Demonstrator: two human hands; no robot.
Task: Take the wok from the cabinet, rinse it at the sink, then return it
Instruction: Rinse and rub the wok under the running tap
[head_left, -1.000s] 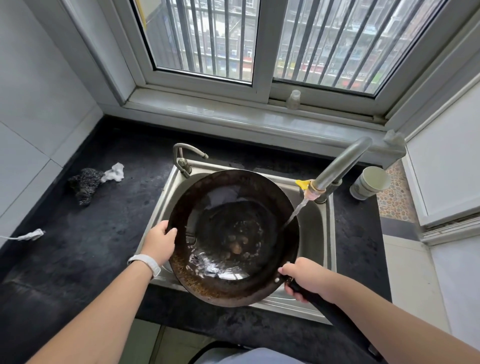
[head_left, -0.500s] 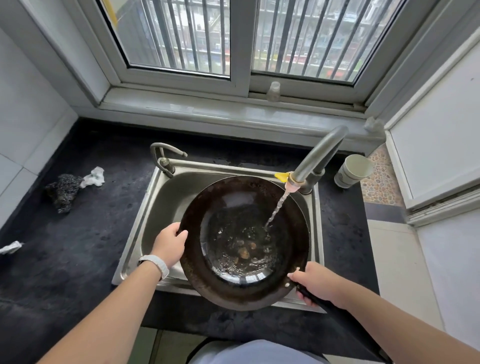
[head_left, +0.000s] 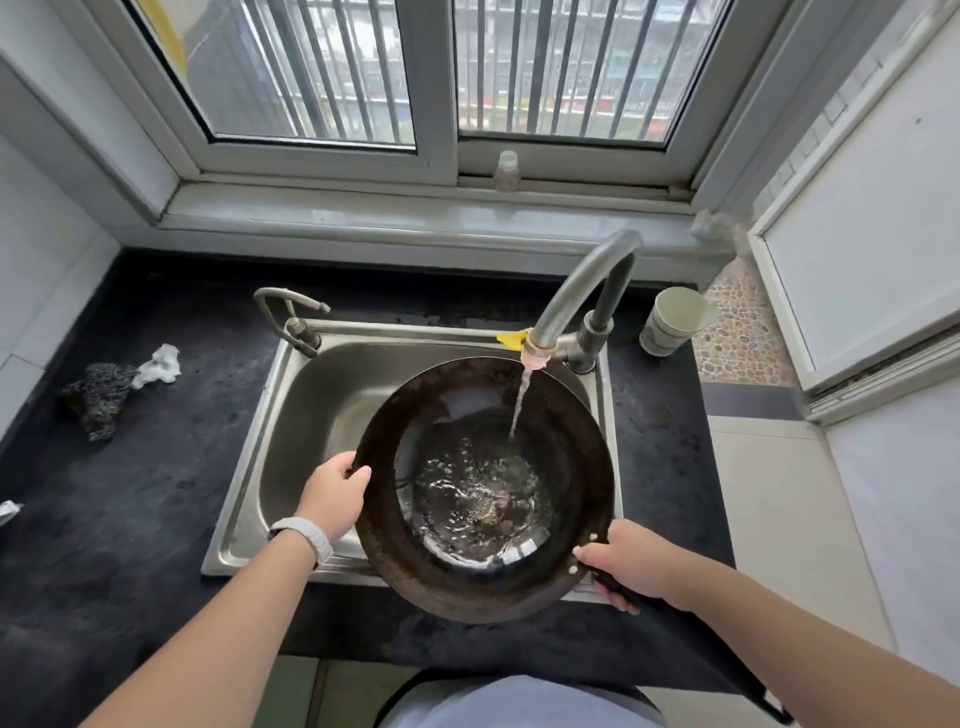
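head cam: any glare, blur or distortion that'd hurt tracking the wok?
Head view: soft daylight from the window, no hard shadows; bright glints on the rippling water partly mask the bottom of the wok; the wide-angle lens bows the window frame and the rim of the sink; centre is sharp, corners look softer.

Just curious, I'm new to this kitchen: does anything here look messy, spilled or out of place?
Only small things. A crumpled tissue lies beside a dark scrubber on the counter, left of the sink. The wok has a brown, crusted rim. I see no water spilled outside the sink.
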